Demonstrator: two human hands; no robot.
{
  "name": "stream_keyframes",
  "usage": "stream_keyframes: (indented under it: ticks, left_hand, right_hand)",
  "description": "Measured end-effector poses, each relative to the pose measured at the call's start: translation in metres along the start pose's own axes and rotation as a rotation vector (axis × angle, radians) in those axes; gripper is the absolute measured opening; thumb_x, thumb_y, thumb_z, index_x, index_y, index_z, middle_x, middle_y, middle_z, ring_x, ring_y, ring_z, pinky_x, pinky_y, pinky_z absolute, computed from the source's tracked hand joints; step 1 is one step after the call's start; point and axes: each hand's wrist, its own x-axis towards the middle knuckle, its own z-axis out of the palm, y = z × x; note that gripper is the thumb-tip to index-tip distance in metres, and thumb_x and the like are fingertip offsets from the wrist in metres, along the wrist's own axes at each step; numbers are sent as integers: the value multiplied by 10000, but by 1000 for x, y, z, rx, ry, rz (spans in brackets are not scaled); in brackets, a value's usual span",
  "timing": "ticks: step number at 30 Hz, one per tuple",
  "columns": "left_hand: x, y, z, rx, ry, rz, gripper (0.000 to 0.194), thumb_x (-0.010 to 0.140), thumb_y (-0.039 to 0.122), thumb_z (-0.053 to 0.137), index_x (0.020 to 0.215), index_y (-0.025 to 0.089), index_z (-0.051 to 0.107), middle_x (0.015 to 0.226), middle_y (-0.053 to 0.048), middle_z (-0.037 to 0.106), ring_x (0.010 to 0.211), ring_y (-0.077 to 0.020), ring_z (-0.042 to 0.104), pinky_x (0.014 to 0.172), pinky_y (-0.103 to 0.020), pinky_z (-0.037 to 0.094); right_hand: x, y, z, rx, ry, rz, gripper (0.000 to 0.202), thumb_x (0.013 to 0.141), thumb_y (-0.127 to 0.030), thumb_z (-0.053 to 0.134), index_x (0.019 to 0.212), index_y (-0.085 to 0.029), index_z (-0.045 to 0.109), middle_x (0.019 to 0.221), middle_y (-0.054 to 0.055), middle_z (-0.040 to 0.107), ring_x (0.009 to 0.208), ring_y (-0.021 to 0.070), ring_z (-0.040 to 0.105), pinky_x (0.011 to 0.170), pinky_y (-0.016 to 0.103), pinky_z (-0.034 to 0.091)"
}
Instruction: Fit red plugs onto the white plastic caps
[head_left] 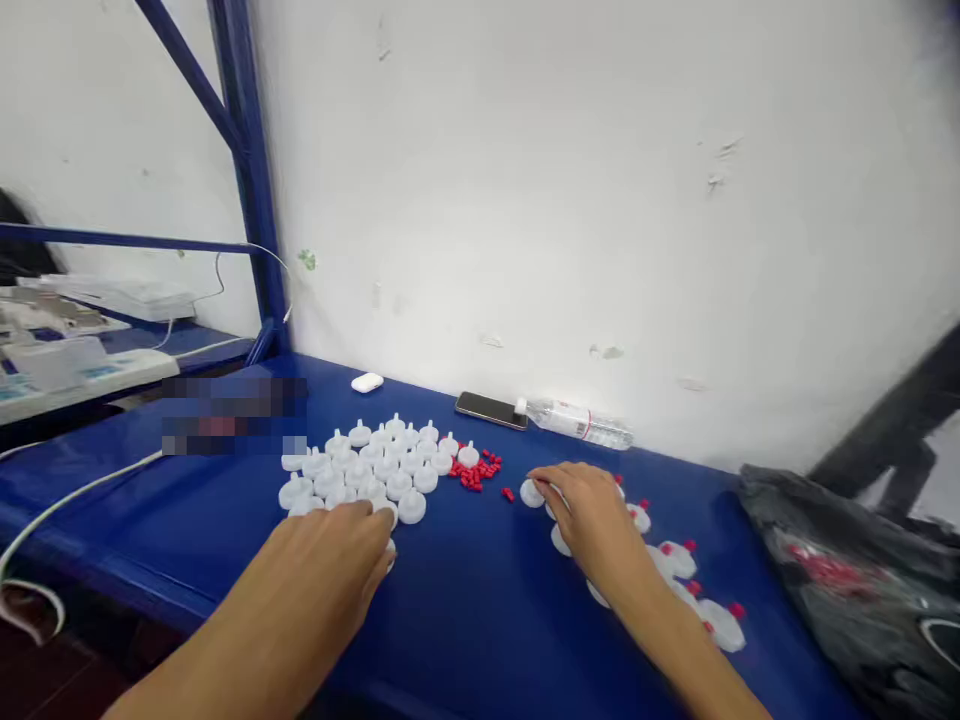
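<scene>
Head view: right hand [583, 505] is on one white cap [532, 494], sitting on the blue table [465, 630] just right of the loose red tips [474, 476].
Right grip: thumb and finger pinch together at the top of that cap; can't tell if a red tip's in there.
Doing it well: I'd keep the pinch centred and any pressure straight down, cuz stems that skinny would probably tip with a sideways shove.
Left hand [341, 550]: at the near edge of the plain caps [386, 468], fingers hidden, so can't tell if it's gripping.
Red-topped caps [724, 627]: grouped around the right forearm.
Further out: phone [491, 410] and bottle [577, 422] by the wall [562, 200], dark bag [847, 620] far right.
</scene>
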Motion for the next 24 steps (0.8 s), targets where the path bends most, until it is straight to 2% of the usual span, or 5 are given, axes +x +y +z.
stream_keyframes:
  ticks: [5,11,15,20,24]
  left_hand:
    - [4,7,13,-26,34,91,329,986,92,400,1069,184,704,1036,-143,743,888,-324,753,704,-394,538]
    - [12,29,27,-144,61,271,370,1028,139,375,1199,291,667,1231,-68,661,997,-232,719,802,-349,581]
    - [9,32,41,-273,177,243,397,1025,323,499,1410,247,558,1409,-148,562,1191,-341,644,884,-500,592]
    - [12,31,52,-349,156,279,169,940,217,622,1088,215,703,1175,-92,671,1072,-317,687,874,-501,603]
    - [22,35,59,-384,261,290,301,998,193,484,1264,241,619,1168,-75,683,1060,-283,691,923,-491,588]
  right_hand:
    - [0,-5,-11,-44,43,-12,263,988,-177,616,1230,-192,720,1140,95,752,1056,313,673,967,526,484]
    - [1,-12,-12,-64,-64,-226,163,984,-171,632,1090,-214,749,1047,46,763,1125,294,648,1123,606,369]
    - [0,-11,-8,-56,-99,-224,125,990,-188,639,1012,-234,753,1012,26,750,1113,265,645,1139,587,361]
    - [1,-14,-10,-65,-115,-230,106,992,-199,637,937,-212,727,965,34,731,1084,269,640,1126,584,368]
    - [1,-18,-18,63,-122,-211,102,1007,-190,613,975,-211,707,995,35,731,1079,253,632,1136,572,340]
